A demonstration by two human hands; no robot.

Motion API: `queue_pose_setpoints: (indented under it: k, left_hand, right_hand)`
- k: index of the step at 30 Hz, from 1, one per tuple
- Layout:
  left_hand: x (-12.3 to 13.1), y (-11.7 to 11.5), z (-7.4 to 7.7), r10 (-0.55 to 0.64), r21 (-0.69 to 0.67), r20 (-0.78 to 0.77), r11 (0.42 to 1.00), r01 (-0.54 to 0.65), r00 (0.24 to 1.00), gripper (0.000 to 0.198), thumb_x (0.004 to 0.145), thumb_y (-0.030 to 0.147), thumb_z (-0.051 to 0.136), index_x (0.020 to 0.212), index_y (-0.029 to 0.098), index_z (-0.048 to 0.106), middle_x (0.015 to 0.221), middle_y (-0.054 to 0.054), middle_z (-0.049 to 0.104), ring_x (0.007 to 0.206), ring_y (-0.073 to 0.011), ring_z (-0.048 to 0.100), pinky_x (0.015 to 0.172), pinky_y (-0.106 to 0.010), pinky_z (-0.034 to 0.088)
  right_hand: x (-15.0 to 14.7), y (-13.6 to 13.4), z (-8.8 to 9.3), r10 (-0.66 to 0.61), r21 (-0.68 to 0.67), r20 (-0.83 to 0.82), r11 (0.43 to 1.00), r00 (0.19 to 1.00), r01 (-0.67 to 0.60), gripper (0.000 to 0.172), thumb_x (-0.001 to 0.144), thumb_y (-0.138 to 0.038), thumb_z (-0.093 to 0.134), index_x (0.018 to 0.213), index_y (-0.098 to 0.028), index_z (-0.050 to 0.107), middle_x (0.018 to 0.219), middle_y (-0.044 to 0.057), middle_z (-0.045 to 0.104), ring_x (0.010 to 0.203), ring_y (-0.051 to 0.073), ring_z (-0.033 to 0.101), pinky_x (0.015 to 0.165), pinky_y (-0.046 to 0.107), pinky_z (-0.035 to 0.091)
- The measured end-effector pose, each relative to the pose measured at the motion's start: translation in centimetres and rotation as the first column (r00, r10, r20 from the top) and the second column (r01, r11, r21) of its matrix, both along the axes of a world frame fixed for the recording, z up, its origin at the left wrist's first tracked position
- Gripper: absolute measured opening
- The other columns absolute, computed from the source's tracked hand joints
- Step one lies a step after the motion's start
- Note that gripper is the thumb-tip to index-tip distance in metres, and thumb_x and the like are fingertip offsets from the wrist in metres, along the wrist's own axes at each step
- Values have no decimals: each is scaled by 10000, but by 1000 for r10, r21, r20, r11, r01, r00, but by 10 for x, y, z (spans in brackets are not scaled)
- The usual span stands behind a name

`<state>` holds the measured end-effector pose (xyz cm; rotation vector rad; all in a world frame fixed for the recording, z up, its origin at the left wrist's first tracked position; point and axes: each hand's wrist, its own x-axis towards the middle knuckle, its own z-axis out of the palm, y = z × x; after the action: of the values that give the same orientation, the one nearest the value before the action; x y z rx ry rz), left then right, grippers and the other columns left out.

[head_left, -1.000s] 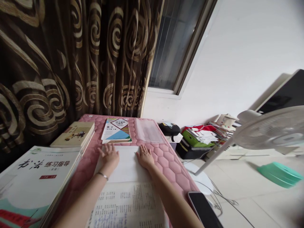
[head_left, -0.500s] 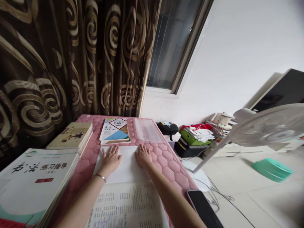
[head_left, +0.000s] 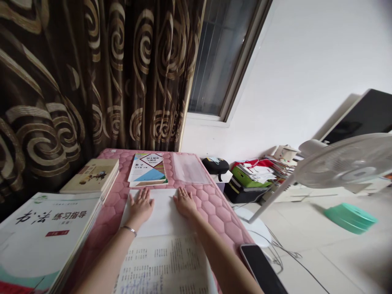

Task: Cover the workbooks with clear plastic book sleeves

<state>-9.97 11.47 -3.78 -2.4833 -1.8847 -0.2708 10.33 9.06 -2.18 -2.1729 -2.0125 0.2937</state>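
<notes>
My left hand point(head_left: 140, 206) lies flat, fingers spread, on the left part of a blank white sheet point(head_left: 162, 214) on the pink quilted table point(head_left: 214, 208). My right hand point(head_left: 184, 203) lies flat on the sheet's right edge, fingers stretched out. A thin bracelet circles my left wrist. Nearer to me, a printed page point(head_left: 167, 263) lies under my forearms. Neither hand holds anything.
A maths workbook point(head_left: 148, 168) and a clear plastic folder point(head_left: 190, 168) lie beyond the sheet. Book stacks point(head_left: 92, 175) point(head_left: 43, 232) stand at the left. A dark phone point(head_left: 261, 269) rests at the table's right edge. A white fan point(head_left: 343, 163), floor clutter point(head_left: 254, 175) and a curtain point(head_left: 92, 73) surround the table.
Both hands have stayed flat on the white sheet, with the left hand shifting only slightly. The view has drifted a little.
</notes>
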Motion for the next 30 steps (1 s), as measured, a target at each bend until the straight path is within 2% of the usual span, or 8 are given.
queue_pose_setpoints:
  k: [5,9,14,18,20,24,27,30]
  left_hand:
    - [-18,-11,7,133,1,-17,991,-133,991,557,965,310,254,1484,152,382,1577,-129,297,1458,-304,283,1144,-691,103]
    - [-39,-42,16,264,-50,-27,963,-265,964,531,952,235,272,1443,122,441,1551,-168,350,1447,-316,303,1107,-724,177]
    - [-60,-89,12,203,27,5,979,-203,979,489,930,250,360,1356,104,552,1476,-190,472,1369,-323,424,1069,-556,372]
    - [-67,-104,6,180,103,75,977,-187,981,468,934,311,383,1321,153,593,1441,-145,529,1331,-298,471,1058,-473,394]
    - [-67,-104,4,198,119,90,971,-208,976,459,934,316,382,1317,187,600,1442,-120,534,1317,-286,487,1061,-469,385]
    - [-66,-102,-1,212,108,87,969,-221,973,449,917,295,410,1307,206,613,1442,-113,535,1325,-285,477,1083,-476,354]
    - [-66,-101,-4,212,85,94,972,-220,973,455,921,288,408,1324,196,599,1438,-125,537,1330,-290,470,1083,-489,348]
    - [-66,-102,-6,219,66,119,972,-227,968,456,926,284,407,1336,199,587,1440,-123,535,1327,-288,473,1088,-499,338]
  right_hand:
    - [8,-3,-1,5,-24,47,1000,999,-3,634,1013,-415,240,1526,-42,248,1601,145,199,1493,235,153,1200,457,100]
    - [4,-2,0,17,-48,73,999,997,-14,629,1012,-397,245,1526,-33,241,1601,160,196,1492,252,153,1194,458,110]
    - [-6,0,10,-15,-46,114,999,993,20,593,993,-311,306,1502,-7,289,1579,228,236,1472,318,192,1159,529,157]
    - [-52,-1,19,18,14,129,1000,991,-20,488,962,-295,394,1362,-44,516,1452,267,427,1364,346,381,1077,499,309]
    - [-88,-2,19,93,44,114,994,989,-98,474,953,-403,449,1295,-99,574,1368,225,521,1272,302,483,1006,406,398]
    - [-151,5,15,183,79,41,979,982,-186,538,883,-584,540,1196,-156,632,1219,165,637,1144,273,586,935,356,449]
    - [-171,24,17,142,29,-27,990,989,-141,570,801,-633,630,1102,-153,697,1131,160,697,1073,288,644,901,349,466]
    - [-174,49,22,77,4,-35,997,996,-77,567,809,-637,615,1079,-150,722,1086,168,723,1033,297,673,876,351,474]
